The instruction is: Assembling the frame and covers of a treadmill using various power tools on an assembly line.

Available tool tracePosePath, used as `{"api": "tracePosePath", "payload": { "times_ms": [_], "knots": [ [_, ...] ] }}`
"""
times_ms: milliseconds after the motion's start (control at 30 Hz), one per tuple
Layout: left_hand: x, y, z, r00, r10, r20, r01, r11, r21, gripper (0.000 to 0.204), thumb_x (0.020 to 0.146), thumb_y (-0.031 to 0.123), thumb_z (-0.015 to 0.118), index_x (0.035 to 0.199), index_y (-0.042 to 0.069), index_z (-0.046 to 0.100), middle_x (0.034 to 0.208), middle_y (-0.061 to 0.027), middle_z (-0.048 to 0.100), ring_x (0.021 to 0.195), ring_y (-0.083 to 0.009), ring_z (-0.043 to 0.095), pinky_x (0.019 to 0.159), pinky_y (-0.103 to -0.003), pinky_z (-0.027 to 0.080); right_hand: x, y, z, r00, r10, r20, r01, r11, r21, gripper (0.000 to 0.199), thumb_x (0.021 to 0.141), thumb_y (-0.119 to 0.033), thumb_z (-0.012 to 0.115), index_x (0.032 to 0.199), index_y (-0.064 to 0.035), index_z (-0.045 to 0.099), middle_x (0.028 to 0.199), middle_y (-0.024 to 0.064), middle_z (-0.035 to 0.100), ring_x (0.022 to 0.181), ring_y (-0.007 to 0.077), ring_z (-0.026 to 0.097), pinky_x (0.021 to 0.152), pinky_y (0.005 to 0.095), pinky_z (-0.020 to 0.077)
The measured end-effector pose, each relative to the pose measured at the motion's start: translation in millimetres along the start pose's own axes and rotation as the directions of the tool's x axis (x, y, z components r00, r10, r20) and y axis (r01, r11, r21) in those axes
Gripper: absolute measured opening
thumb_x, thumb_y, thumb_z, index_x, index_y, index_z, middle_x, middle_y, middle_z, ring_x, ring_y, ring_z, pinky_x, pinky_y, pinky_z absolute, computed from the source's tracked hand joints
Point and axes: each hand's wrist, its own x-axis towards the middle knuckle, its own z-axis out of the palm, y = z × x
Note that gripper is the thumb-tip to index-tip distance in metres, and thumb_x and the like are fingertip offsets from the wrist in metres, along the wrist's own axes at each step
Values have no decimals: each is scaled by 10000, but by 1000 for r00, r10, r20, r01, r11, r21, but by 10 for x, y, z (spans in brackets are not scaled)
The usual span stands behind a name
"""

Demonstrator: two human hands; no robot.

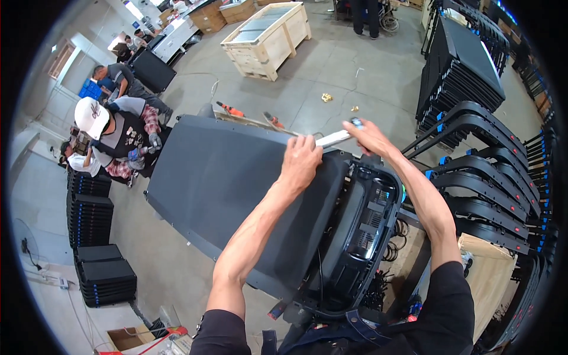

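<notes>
In front of me lies a treadmill base (236, 189), its wide black deck stretching away to the left. At its right end the motor compartment (367, 225) is uncovered, showing dark inner parts. Above the far corner of the deck, a white strip (333, 139) runs between my two hands. My left hand (302, 158) is closed around its left end. My right hand (368, 138) is closed at the other end, with a small dark-topped piece showing above the fingers. Whether that piece belongs to the strip I cannot tell.
Power drivers with orange parts (231, 110) rest along the deck's far side. Curved black frames (485, 171) are stacked at the right, near a wooden box (488, 278). A gloved co-worker (118, 136) stands at the left end. Beyond is a wooden crate (266, 44); black panels (106, 275) are piled lower left.
</notes>
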Motion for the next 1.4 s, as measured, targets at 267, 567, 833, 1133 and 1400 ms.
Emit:
{"api": "tracePosePath", "payload": {
  "times_ms": [267, 567, 833, 1133, 1400],
  "knots": [
    [-1866, 817, -1181, 717, -684, 138, 691, 669, -275, 174, 910, 161, 703, 1055, 69, 675, 909, -98, 656, 871, -308, 637, 794, -415, 489, 224, -679, 693, 909, 10, 417, 237, 810, -537, 785, 901, -726, 554, 1215, -19, 684, 814, 116, 685, 581, 207, 651, 556, 367, 569],
    [-3564, 1973, -1075, 76, -790, 608, 751, -355, -556, 181, 953, 97, 655, 1057, -50, 670, 868, -78, 722, 822, -149, 680, 766, -307, 545, -23, -57, 725, 954, -202, 222, 274, 889, -367, 702, 1006, -678, 397, 1243, -51, 608, 752, 29, 569, 572, 113, 521, 488, 272, 432],
    [-3421, 2021, -1052, 162, -901, 402, 828, -97, -552, 143, 951, 81, 638, 991, -40, 703, 772, -77, 708, 725, -124, 660, 683, -311, 542, -245, 23, 698, 992, -40, -119, 10, 970, -242, 857, 844, -758, 612, 970, 79, 747, 882, 232, 736, 901, 319, 720, 841, 420, 531],
    [-3428, 2409, -1171, 222, -847, 483, 752, -167, -638, 175, 890, 80, 742, 975, -69, 705, 799, -77, 717, 722, -104, 638, 693, -285, 537, -793, 314, -132, 1000, 2, 20, 4, 962, -272, 638, 883, -635, 675, 731, -16, 700, 600, 27, 588, 560, 113, 544, 529, 304, 429],
    [-3104, 2549, -1318, 474, -866, 161, 765, 314, -562, 117, 820, -5, 765, 910, -26, 694, 767, -147, 688, 668, -256, 684, 630, -344, 539, -760, 1110, 281, 928, 78, -364, -43, 994, 105, 440, 831, -447, 774, 706, -27, 730, 594, 50, 657, 600, 137, 615, 603, 326, 488]
  ]
}}
